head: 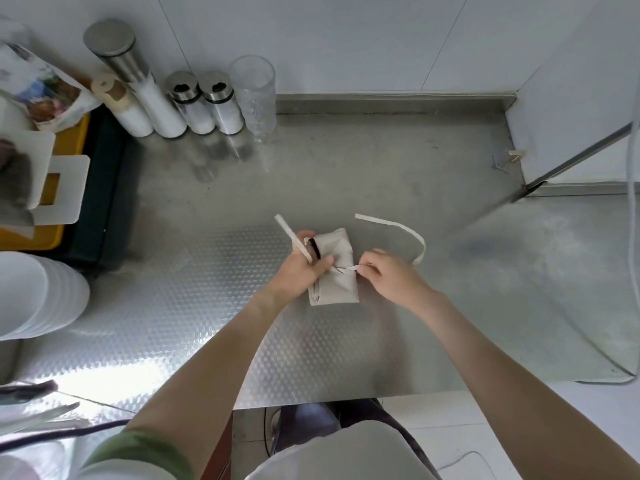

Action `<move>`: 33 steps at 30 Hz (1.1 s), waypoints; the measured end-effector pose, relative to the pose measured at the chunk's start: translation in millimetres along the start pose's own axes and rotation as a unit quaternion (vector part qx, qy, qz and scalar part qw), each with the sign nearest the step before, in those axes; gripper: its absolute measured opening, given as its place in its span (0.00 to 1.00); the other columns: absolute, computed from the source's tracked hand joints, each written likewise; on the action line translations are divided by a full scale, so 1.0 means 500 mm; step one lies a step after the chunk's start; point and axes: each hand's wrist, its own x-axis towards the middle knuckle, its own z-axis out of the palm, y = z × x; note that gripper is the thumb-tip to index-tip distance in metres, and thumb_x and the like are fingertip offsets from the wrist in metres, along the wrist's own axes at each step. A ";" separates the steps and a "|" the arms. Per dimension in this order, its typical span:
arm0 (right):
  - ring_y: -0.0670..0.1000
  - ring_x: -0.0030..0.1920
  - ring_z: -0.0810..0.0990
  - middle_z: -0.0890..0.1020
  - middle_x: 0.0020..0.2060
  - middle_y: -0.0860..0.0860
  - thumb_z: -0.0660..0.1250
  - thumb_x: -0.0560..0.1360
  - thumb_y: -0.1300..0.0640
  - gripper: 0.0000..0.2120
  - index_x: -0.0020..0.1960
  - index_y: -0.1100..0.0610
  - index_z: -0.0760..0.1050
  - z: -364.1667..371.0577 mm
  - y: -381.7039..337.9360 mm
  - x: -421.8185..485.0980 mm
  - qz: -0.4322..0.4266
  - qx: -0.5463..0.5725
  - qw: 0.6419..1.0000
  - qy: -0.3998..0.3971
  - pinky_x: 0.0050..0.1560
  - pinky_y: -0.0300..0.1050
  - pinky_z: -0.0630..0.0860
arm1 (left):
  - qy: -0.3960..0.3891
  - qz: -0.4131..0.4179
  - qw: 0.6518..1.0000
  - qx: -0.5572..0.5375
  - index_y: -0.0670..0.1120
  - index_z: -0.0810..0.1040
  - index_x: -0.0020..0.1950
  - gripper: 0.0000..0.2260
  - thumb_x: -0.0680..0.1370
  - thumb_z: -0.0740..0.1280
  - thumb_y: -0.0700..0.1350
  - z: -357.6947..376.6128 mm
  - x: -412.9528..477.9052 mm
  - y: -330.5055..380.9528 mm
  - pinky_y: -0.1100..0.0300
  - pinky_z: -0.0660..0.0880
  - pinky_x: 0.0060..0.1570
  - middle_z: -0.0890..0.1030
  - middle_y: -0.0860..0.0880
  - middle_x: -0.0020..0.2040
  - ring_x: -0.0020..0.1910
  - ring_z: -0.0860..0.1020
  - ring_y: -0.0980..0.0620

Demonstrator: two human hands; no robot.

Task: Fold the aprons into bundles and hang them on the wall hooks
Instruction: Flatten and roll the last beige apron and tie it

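Head view: left hand (304, 263) grips apron bundle (336, 271); right hand (384, 275) pinches strap (353, 268).

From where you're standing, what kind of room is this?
Most likely a commercial kitchen: a stainless steel counter against white tiled walls, metal-topped shakers lined up at the back, a stack of white dishes on the left, and a folded apron being tied.

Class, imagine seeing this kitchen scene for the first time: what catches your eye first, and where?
A folded beige apron bundle lies midway on the steel counter, gripped by the left hand while the right hand pinches a tie. A pale strap curls off to the right. Steel-lidded jars stand back left.
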 end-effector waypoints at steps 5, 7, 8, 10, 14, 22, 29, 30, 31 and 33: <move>0.47 0.35 0.68 0.70 0.29 0.43 0.59 0.80 0.59 0.15 0.35 0.51 0.68 -0.016 0.004 -0.006 0.080 0.013 0.997 -0.014 0.35 0.43 0.61 | 0.010 -0.012 0.988 0.151 0.45 0.62 0.66 0.22 0.77 0.69 0.39 0.006 0.002 0.020 0.64 0.65 0.44 0.74 0.52 0.50 0.49 0.73 0.52; 0.50 0.39 0.69 0.71 0.31 0.45 0.57 0.81 0.58 0.14 0.37 0.52 0.67 -0.012 0.015 -0.007 0.093 -0.051 0.994 -0.019 0.36 0.45 0.60 | 0.013 -0.022 0.980 0.198 0.43 0.63 0.65 0.19 0.78 0.67 0.39 0.013 0.004 0.026 0.61 0.64 0.44 0.75 0.49 0.50 0.49 0.74 0.47; 0.51 0.40 0.69 0.72 0.33 0.47 0.57 0.81 0.57 0.13 0.38 0.53 0.67 -0.008 0.022 -0.004 0.100 -0.061 0.993 -0.017 0.37 0.46 0.59 | 0.015 -0.027 0.979 0.203 0.42 0.62 0.65 0.19 0.78 0.66 0.39 0.015 0.004 0.027 0.60 0.65 0.45 0.75 0.48 0.50 0.49 0.75 0.46; 0.51 0.39 0.70 0.72 0.36 0.50 0.59 0.81 0.56 0.14 0.36 0.54 0.67 -0.004 0.026 -0.007 0.101 -0.035 0.994 0.007 0.38 0.45 0.60 | 0.018 -0.030 0.981 0.192 0.42 0.62 0.66 0.20 0.78 0.66 0.39 0.015 0.000 0.025 0.60 0.65 0.45 0.75 0.48 0.49 0.49 0.75 0.46; 0.44 0.37 0.73 0.74 0.35 0.50 0.63 0.79 0.61 0.12 0.37 0.56 0.75 -0.017 -0.022 -0.014 0.063 0.276 0.955 0.084 0.44 0.38 0.68 | 0.027 -0.017 0.991 0.132 0.42 0.61 0.66 0.17 0.81 0.63 0.41 0.009 -0.003 0.021 0.64 0.67 0.47 0.75 0.50 0.52 0.50 0.74 0.52; 0.42 0.35 0.74 0.78 0.33 0.47 0.61 0.79 0.63 0.12 0.38 0.60 0.76 0.051 -0.091 0.012 0.020 0.382 0.923 0.031 0.45 0.35 0.71 | 0.085 -0.108 0.987 -0.079 0.39 0.74 0.56 0.17 0.85 0.52 0.49 -0.004 0.001 0.048 0.64 0.75 0.40 0.77 0.45 0.36 0.34 0.77 0.53; 0.38 0.36 0.74 0.80 0.40 0.49 0.61 0.80 0.63 0.10 0.44 0.55 0.78 0.075 -0.081 0.032 0.042 0.405 0.912 0.043 0.46 0.31 0.71 | 0.121 -0.086 0.986 0.075 0.43 0.70 0.50 0.01 0.80 0.59 0.39 -0.076 -0.013 0.109 0.59 0.70 0.28 0.75 0.42 0.33 0.26 0.73 0.48; 0.39 0.37 0.75 0.80 0.40 0.49 0.61 0.80 0.64 0.09 0.45 0.55 0.78 0.077 -0.081 0.032 0.046 0.424 0.903 0.048 0.46 0.32 0.72 | 0.098 -0.048 0.994 0.013 0.44 0.67 0.53 0.04 0.81 0.61 0.38 -0.068 -0.022 0.120 0.60 0.71 0.27 0.75 0.44 0.31 0.24 0.73 0.50; 0.40 0.37 0.75 0.80 0.39 0.48 0.61 0.80 0.64 0.08 0.46 0.56 0.78 0.080 -0.080 0.035 0.048 0.441 0.895 0.051 0.46 0.32 0.72 | 0.064 -0.010 0.998 -0.021 0.46 0.64 0.57 0.09 0.81 0.61 0.37 -0.056 -0.029 0.128 0.61 0.72 0.27 0.77 0.44 0.31 0.24 0.75 0.51; 0.41 0.38 0.75 0.79 0.35 0.44 0.61 0.79 0.66 0.09 0.44 0.57 0.76 0.083 -0.078 0.040 0.051 0.473 0.879 0.043 0.49 0.35 0.71 | -0.002 0.035 0.997 -0.062 0.49 0.59 0.61 0.16 0.80 0.62 0.35 -0.027 -0.035 0.131 0.61 0.76 0.31 0.79 0.43 0.32 0.28 0.79 0.48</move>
